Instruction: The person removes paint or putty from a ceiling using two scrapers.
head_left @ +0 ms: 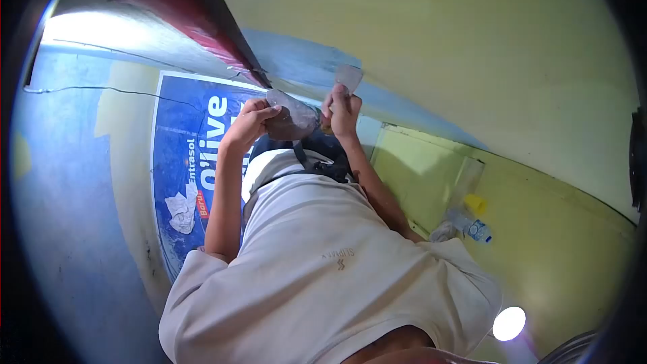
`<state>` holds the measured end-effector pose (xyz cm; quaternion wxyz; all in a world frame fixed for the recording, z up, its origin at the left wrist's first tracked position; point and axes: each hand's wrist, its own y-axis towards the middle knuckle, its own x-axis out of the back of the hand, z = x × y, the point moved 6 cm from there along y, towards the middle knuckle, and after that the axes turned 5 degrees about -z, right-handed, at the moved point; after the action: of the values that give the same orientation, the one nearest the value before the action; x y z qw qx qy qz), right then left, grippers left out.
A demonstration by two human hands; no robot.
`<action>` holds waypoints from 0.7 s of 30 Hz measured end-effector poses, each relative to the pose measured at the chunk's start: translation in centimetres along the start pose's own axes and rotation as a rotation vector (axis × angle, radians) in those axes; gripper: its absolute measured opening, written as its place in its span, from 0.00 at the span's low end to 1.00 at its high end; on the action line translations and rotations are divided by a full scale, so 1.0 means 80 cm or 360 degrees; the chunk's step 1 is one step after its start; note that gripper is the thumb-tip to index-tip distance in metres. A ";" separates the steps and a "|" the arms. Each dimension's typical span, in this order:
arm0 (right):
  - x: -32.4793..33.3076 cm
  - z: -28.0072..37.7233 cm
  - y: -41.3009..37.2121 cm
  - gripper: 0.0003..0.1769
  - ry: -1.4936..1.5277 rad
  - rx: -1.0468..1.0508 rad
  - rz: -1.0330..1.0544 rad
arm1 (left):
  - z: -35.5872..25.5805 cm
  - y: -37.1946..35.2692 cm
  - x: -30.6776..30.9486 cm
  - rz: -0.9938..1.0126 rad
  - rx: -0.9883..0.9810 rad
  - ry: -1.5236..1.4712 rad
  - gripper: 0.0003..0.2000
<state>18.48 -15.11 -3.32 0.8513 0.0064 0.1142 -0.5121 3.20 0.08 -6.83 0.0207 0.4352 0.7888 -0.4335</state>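
Observation:
My left hand (255, 121) grips a greyish flat plate (292, 116) by its edge, with the thumb on its upper face. My right hand (342, 111) is closed around a putty knife; its wide, pale blade (349, 79) points up, away from me. A small yellowish bit shows below the right fist, perhaps the handle's end. Both hands are close together in front of my waist, the knife right of the plate. I wear a pale T-shirt (303, 243) and a dark belt or strap (323, 167) with a buckle.
A blue poster (176, 114) is on the left wall. Overhead runs a red-and-dark beam (202, 20). A yellow-green wall (458, 34) with a bluish strip fills the right. A plastic bottle (472, 227) and a yellow object (475, 203) lie lower right, near a bright round lamp (509, 323).

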 end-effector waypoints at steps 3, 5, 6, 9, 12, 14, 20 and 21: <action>0.010 0.010 0.001 0.29 0.0105 -0.0006 0.0043 | -0.006 -0.007 -0.014 -0.0006 -0.0036 -0.0058 0.06; 0.013 0.024 0.006 0.28 0.0102 0.0038 -0.0013 | 0.002 0.003 -0.018 0.0041 0.0014 -0.0190 0.07; 0.023 0.014 0.002 0.27 0.0031 0.0082 -0.0016 | 0.008 0.016 -0.019 -0.0013 0.0018 -0.0193 0.08; 0.099 -0.058 -0.017 0.20 -0.1234 0.1181 -0.0284 | 0.019 0.053 -0.045 0.0017 0.0045 -0.0102 0.08; 0.174 -0.087 -0.066 0.20 -0.1681 0.0135 -0.0120 | 0.032 0.101 -0.106 0.0217 0.0240 -0.0749 0.08; 0.223 -0.109 -0.085 0.22 -0.1861 -0.0018 -0.0047 | 0.001 0.104 -0.115 0.0229 0.0084 -0.0559 0.10; 0.262 -0.086 -0.091 0.27 -0.1804 0.0144 -0.0420 | -0.076 0.008 -0.091 -0.0030 -0.0388 -0.0699 0.12; 0.265 -0.090 -0.089 0.28 -0.1805 0.0163 -0.0424 | -0.027 0.048 -0.084 -0.0053 -0.0089 -0.0640 0.12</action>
<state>20.41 -36.05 -13.83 0.7063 -0.2419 -0.3845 -0.5429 10.83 -1.91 -5.28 0.1827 0.3261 0.7877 -0.4898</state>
